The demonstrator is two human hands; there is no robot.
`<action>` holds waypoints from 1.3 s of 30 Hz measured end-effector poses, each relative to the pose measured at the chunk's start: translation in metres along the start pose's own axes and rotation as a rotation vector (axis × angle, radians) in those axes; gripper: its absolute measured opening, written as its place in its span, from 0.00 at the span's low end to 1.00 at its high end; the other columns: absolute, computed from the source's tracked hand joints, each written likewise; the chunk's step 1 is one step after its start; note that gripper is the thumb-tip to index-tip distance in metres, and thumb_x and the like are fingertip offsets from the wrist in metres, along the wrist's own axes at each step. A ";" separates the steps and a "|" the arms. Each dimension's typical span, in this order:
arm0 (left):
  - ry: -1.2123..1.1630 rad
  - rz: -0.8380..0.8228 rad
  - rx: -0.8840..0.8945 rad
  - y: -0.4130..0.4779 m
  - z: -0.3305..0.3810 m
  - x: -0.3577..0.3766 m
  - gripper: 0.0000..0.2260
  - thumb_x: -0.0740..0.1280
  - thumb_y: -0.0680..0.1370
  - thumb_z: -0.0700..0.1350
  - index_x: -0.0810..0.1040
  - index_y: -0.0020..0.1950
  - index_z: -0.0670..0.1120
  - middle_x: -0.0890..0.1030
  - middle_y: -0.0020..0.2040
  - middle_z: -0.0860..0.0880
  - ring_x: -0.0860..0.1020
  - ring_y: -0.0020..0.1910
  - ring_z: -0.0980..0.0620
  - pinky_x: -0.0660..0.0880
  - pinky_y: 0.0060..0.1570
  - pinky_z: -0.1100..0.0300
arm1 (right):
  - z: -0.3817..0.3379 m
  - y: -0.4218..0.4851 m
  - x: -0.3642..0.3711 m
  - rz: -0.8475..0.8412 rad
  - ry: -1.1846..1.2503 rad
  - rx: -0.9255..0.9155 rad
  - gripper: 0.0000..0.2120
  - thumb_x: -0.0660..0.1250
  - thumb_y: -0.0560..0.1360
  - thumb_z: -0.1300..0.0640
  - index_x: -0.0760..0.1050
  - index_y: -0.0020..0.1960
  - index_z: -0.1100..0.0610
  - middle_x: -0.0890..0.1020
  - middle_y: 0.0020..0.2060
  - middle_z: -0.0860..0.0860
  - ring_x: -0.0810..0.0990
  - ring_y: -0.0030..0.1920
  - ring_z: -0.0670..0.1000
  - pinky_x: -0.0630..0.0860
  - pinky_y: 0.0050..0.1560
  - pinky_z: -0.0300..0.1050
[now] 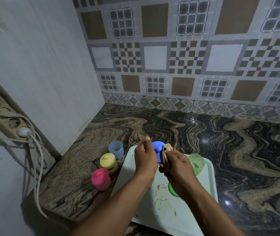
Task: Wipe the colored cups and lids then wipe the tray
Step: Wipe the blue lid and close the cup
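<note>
A patterned tile wall (187, 48) in brown, grey and white rose behind a glossy, marble-swirled counter (212, 142), which met a plain pale panel (42, 65) at the left corner. A pale tray (205, 184) lay on the counter's near edge, under the person's two bare forearms. A power strip (1, 113) hung at an angle at far left, with white cables (38, 176) trailing down from it.

Above the tray's far end, the left hand (145, 156) was curled around a blue lid (158, 149), holding it from the left side. The right hand (176, 160) gripped a tan cloth (165, 153) and pressed it against the lid's right side.

A green cup (196, 163) lay tilted on the tray just right of the right hand, its mouth turned toward the camera. A green lid (172, 189) sat on the tray nearer the camera, partly hidden by the right forearm.

Three cups stood in a diagonal row on the counter just left of the tray. A translucent blue cup (116, 149) with an open top stood farthest back. A yellow cup (108, 163) stood in the middle and a pink cup (101, 179) nearest, both with lids on.

Yellowish smears (160, 189) marked the tray between the forearms.
</note>
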State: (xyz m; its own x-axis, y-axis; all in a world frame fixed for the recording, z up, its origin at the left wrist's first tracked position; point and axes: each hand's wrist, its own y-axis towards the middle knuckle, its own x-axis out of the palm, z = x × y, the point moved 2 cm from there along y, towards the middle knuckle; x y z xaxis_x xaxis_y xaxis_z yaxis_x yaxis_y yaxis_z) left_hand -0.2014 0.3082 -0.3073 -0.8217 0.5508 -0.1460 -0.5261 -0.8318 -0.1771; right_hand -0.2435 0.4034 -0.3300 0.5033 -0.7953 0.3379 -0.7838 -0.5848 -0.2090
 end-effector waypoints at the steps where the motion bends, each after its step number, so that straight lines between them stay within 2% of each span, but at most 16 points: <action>1: -0.002 -0.130 -0.044 0.004 -0.002 -0.004 0.23 0.58 0.84 0.57 0.74 0.41 0.40 0.70 0.30 0.47 0.68 0.26 0.51 0.63 0.31 0.58 | -0.006 0.002 -0.005 -0.036 -0.022 0.040 0.17 0.57 0.84 0.56 0.82 0.50 0.63 0.77 0.38 0.63 0.70 0.30 0.54 0.62 0.33 0.46; 3: 0.059 -0.380 -0.077 0.012 0.000 -0.013 0.24 0.59 0.83 0.61 0.72 0.41 0.41 0.67 0.27 0.46 0.63 0.22 0.51 0.59 0.28 0.59 | -0.023 0.007 -0.017 -0.140 -0.079 0.125 0.18 0.57 0.84 0.58 0.82 0.46 0.63 0.76 0.38 0.63 0.68 0.31 0.53 0.63 0.33 0.45; 5: 0.249 -0.416 0.035 0.016 0.008 -0.017 0.23 0.58 0.83 0.59 0.69 0.36 0.43 0.66 0.27 0.46 0.63 0.24 0.50 0.60 0.30 0.58 | -0.033 0.012 -0.022 -0.210 -0.119 0.166 0.15 0.57 0.84 0.60 0.80 0.48 0.65 0.73 0.37 0.60 0.67 0.30 0.51 0.65 0.32 0.43; 8: 0.360 -0.156 0.206 0.008 0.020 -0.009 0.25 0.57 0.85 0.54 0.63 0.30 0.46 0.65 0.26 0.50 0.63 0.26 0.52 0.58 0.30 0.56 | -0.021 0.012 -0.010 -0.121 -0.084 0.045 0.18 0.58 0.84 0.55 0.78 0.52 0.69 0.74 0.38 0.61 0.67 0.30 0.51 0.66 0.32 0.44; 12: 0.138 0.139 0.121 -0.001 0.012 0.003 0.24 0.56 0.85 0.53 0.67 0.30 0.45 0.69 0.28 0.48 0.67 0.28 0.51 0.61 0.29 0.56 | 0.010 -0.007 0.009 0.077 -0.069 -0.100 0.20 0.57 0.85 0.52 0.72 0.45 0.68 0.72 0.32 0.59 0.68 0.30 0.53 0.66 0.27 0.42; 15: 0.112 -0.125 0.011 0.008 0.009 -0.005 0.23 0.58 0.84 0.58 0.74 0.37 0.43 0.69 0.26 0.48 0.67 0.26 0.50 0.60 0.29 0.58 | -0.006 0.003 -0.010 0.017 -0.057 -0.040 0.17 0.58 0.84 0.57 0.72 0.46 0.72 0.70 0.31 0.59 0.66 0.28 0.52 0.64 0.26 0.41; 17: 0.127 -0.407 -0.118 0.017 0.013 -0.016 0.22 0.60 0.82 0.62 0.75 0.41 0.45 0.68 0.24 0.50 0.64 0.23 0.52 0.58 0.25 0.62 | -0.026 0.011 -0.025 -0.137 -0.079 0.071 0.14 0.58 0.83 0.59 0.74 0.52 0.71 0.69 0.33 0.58 0.65 0.29 0.52 0.63 0.30 0.43; 19: 0.216 -0.534 -0.146 0.021 0.019 -0.022 0.21 0.60 0.82 0.61 0.74 0.43 0.45 0.67 0.25 0.50 0.63 0.22 0.54 0.57 0.24 0.64 | -0.039 0.013 -0.031 -0.269 -0.145 0.156 0.12 0.58 0.83 0.60 0.75 0.55 0.68 0.70 0.33 0.58 0.65 0.30 0.52 0.63 0.31 0.44; 21: 0.277 -0.441 -0.049 0.021 0.025 -0.018 0.19 0.59 0.84 0.57 0.71 0.42 0.44 0.66 0.28 0.48 0.63 0.25 0.52 0.59 0.29 0.60 | -0.039 0.012 -0.027 -0.274 -0.147 0.147 0.12 0.59 0.83 0.59 0.75 0.54 0.68 0.71 0.33 0.58 0.66 0.30 0.52 0.63 0.31 0.44; 24: 0.313 -0.139 0.171 0.012 0.021 -0.004 0.23 0.57 0.85 0.53 0.66 0.33 0.44 0.66 0.28 0.47 0.64 0.28 0.50 0.59 0.33 0.55 | -0.023 0.002 -0.006 -0.057 -0.121 -0.055 0.16 0.61 0.82 0.53 0.75 0.44 0.66 0.69 0.33 0.58 0.66 0.31 0.52 0.63 0.30 0.44; 26: 0.214 0.017 0.172 0.002 0.014 0.002 0.23 0.55 0.85 0.53 0.70 0.35 0.42 0.72 0.31 0.46 0.68 0.30 0.51 0.62 0.32 0.55 | -0.014 -0.007 0.006 0.050 -0.152 -0.162 0.20 0.58 0.84 0.52 0.74 0.40 0.63 0.69 0.28 0.56 0.65 0.28 0.51 0.63 0.28 0.44; 28: 0.166 0.012 0.102 0.001 0.005 0.001 0.22 0.54 0.85 0.55 0.75 0.41 0.41 0.74 0.32 0.48 0.71 0.31 0.51 0.65 0.33 0.56 | -0.016 -0.008 0.004 0.045 -0.197 -0.160 0.20 0.58 0.85 0.52 0.75 0.36 0.56 0.68 0.26 0.54 0.64 0.27 0.51 0.63 0.27 0.44; 31: 0.146 -0.309 -0.089 0.013 0.004 -0.010 0.24 0.57 0.82 0.62 0.74 0.41 0.43 0.67 0.23 0.50 0.65 0.23 0.52 0.62 0.28 0.59 | -0.031 0.008 -0.018 -0.107 -0.223 0.026 0.16 0.58 0.84 0.56 0.75 0.41 0.61 0.68 0.28 0.56 0.65 0.27 0.51 0.60 0.30 0.47; 33: 0.205 -0.382 -0.055 0.017 0.013 -0.014 0.23 0.59 0.82 0.61 0.74 0.38 0.45 0.66 0.23 0.51 0.65 0.23 0.51 0.61 0.30 0.59 | -0.033 0.015 -0.023 -0.156 -0.223 0.093 0.14 0.58 0.84 0.57 0.73 0.44 0.64 0.68 0.29 0.56 0.65 0.29 0.52 0.59 0.31 0.47; 36: 0.237 -0.114 0.067 0.013 0.020 -0.007 0.22 0.59 0.84 0.56 0.75 0.35 0.46 0.74 0.30 0.48 0.71 0.30 0.50 0.66 0.34 0.58 | -0.017 0.007 0.002 -0.022 -0.164 -0.027 0.18 0.56 0.85 0.57 0.72 0.39 0.60 0.68 0.26 0.55 0.66 0.26 0.50 0.62 0.28 0.44; 39: 0.137 0.061 -0.002 0.014 0.005 -0.005 0.23 0.56 0.84 0.56 0.81 0.43 0.42 0.80 0.36 0.47 0.76 0.34 0.51 0.69 0.38 0.56 | 0.008 -0.006 0.021 0.079 -0.147 -0.064 0.18 0.56 0.85 0.54 0.76 0.44 0.63 0.72 0.26 0.54 0.69 0.25 0.51 0.67 0.27 0.44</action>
State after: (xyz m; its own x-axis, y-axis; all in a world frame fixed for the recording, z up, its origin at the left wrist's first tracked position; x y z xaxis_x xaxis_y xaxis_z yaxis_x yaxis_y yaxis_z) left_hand -0.2056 0.2940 -0.3045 -0.8145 0.5038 -0.2877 -0.4757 -0.8638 -0.1658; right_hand -0.2250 0.3890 -0.3286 0.4836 -0.8558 0.1838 -0.8421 -0.5122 -0.1690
